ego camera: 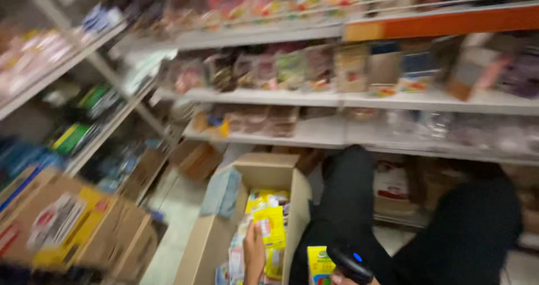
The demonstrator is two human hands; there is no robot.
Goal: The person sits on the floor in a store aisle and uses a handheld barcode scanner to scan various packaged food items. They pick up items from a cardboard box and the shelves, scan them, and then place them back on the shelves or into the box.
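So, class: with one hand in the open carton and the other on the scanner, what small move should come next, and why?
Probably lift the yellow packet clear of the cardboard box: the left hand already touches it, and the right hand holds the black scanner just beside it.

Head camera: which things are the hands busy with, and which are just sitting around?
In use:
- left hand on a yellow packet
- open cardboard box of packets
- right hand gripping a black scanner

Just sitting around:
- shelves of blurred goods
- printed carton on the left
- small box on the floor
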